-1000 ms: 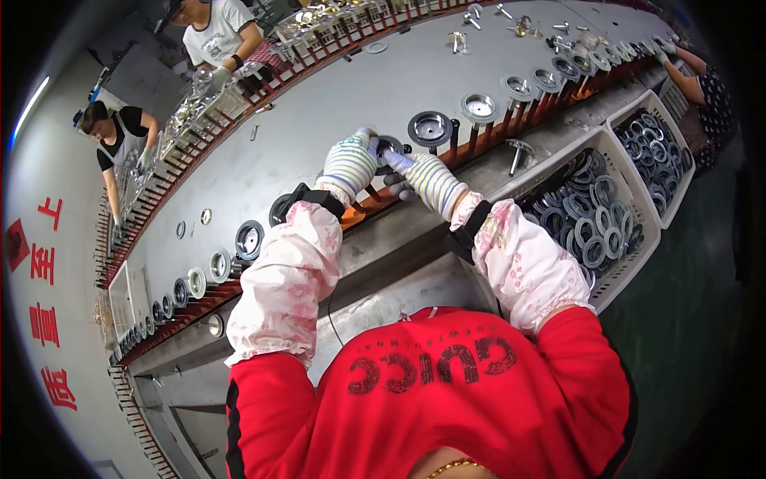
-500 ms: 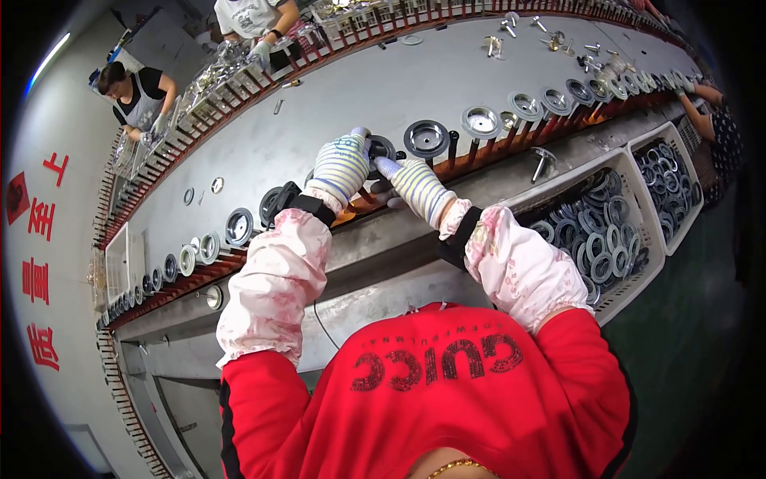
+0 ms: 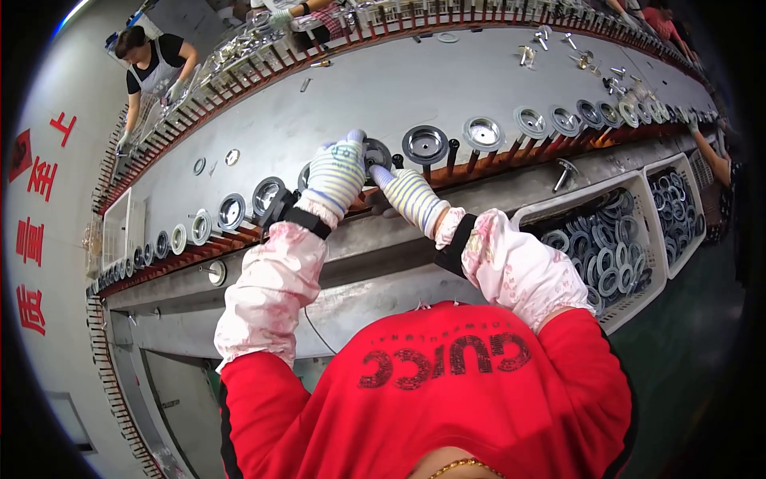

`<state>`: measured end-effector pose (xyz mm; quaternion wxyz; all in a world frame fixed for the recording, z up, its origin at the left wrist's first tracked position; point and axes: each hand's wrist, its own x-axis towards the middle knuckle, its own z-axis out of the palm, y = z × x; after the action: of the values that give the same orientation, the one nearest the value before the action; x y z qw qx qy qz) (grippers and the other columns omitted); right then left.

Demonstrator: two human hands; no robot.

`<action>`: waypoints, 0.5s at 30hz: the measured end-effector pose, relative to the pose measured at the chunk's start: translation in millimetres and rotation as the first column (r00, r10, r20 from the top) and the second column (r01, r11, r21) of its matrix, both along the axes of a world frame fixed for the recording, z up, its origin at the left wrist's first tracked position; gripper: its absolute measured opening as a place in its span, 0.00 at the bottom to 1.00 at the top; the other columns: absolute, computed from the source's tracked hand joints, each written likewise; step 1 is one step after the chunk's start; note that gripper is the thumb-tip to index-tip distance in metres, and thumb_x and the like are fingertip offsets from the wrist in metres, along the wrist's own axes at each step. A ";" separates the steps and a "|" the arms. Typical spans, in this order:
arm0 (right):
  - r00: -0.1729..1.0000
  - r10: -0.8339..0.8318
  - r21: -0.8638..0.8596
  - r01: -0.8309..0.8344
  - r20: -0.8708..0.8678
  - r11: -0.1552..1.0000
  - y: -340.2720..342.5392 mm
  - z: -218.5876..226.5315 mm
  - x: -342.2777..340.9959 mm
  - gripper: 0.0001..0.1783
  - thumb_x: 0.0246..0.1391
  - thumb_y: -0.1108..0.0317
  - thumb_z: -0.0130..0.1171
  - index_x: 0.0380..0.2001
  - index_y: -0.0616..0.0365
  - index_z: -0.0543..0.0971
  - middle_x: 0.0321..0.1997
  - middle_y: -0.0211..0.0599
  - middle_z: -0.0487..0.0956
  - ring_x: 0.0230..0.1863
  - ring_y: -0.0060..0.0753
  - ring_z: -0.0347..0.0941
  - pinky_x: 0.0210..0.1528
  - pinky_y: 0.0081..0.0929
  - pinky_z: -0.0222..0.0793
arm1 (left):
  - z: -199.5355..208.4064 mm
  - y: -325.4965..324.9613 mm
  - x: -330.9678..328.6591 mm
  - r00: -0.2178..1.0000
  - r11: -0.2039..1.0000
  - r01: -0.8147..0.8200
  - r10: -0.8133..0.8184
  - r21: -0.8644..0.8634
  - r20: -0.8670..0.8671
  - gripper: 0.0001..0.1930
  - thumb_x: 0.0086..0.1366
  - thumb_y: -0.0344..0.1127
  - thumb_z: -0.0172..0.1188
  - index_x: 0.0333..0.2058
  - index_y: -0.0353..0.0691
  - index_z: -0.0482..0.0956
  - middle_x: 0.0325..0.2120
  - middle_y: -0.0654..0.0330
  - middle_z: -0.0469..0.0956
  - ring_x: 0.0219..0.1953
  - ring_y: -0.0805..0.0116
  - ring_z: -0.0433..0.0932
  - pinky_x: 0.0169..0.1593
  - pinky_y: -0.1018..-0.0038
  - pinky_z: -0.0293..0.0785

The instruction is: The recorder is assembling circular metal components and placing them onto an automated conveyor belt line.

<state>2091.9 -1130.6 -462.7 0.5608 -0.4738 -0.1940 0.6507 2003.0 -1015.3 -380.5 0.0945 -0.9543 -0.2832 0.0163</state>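
In the head view, the dark disc sits between your two gloved hands, in the line of discs along the near edge of the grey worktop. Your left hand, in a striped glove, covers the disc's left side, its grip closed on that edge. Your right hand meets the disc at its lower right with the fingers nearest it; its other fingers drop lower and are partly hidden, so you cannot tell how firmly that grip is closed. Just right of the dark disc is a wide black-rimmed disc, with a pale-rimmed disc past it and more discs curving away on that side. Left of the dark disc, beyond your left hand, the line carries on with a black-ringed disc. Well to its lower right stands a white crate heaped with grey rings, and a metal stemmed piece lies between disc and crate. Far to the disc's upper left, a co-worker leans over the opposite edge, and a short metal rod lies nearer on the worktop.
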 end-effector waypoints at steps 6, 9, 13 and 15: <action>0.995 -0.015 -0.022 0.013 -0.095 1.000 16.3 -12.0 11.1 0.29 0.66 0.38 0.51 0.44 0.55 0.81 0.30 0.35 0.85 0.28 0.31 0.82 0.29 0.28 0.77 | -29.1 20.0 9.5 0.984 0.976 -0.175 0.179 -0.131 0.017 0.12 0.73 0.36 0.49 0.49 0.40 0.76 0.34 0.41 0.83 0.39 0.40 0.82 0.42 0.51 0.78; 0.994 0.043 0.022 -0.041 -0.103 0.999 19.6 -22.5 18.0 0.30 0.65 0.38 0.53 0.44 0.55 0.81 0.31 0.34 0.86 0.29 0.30 0.82 0.30 0.26 0.76 | -26.2 13.7 11.4 0.970 0.963 -0.234 0.239 -0.131 0.029 0.13 0.73 0.38 0.49 0.49 0.40 0.77 0.34 0.41 0.83 0.39 0.40 0.82 0.43 0.52 0.78; 0.996 0.086 0.019 -0.085 -0.011 0.996 26.1 -22.1 21.2 0.32 0.63 0.38 0.55 0.47 0.59 0.81 0.40 0.34 0.84 0.39 0.30 0.81 0.37 0.31 0.79 | -12.6 5.8 9.8 0.956 0.956 -0.275 0.283 -0.104 0.081 0.13 0.73 0.38 0.50 0.49 0.40 0.77 0.33 0.41 0.83 0.39 0.41 0.83 0.42 0.52 0.78; 0.994 0.102 0.017 -0.101 -0.044 0.995 30.2 -27.5 21.3 0.32 0.63 0.38 0.55 0.47 0.58 0.81 0.39 0.34 0.84 0.38 0.31 0.81 0.37 0.31 0.79 | -18.2 9.6 10.1 0.952 0.951 -0.294 0.301 -0.095 0.063 0.13 0.73 0.38 0.50 0.49 0.40 0.77 0.33 0.41 0.83 0.39 0.41 0.83 0.42 0.52 0.78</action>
<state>2113.2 -1100.4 -490.2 0.5347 -0.4445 -0.2099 0.6874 2013.2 -1005.7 -398.7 0.0399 -0.9038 -0.4261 0.0058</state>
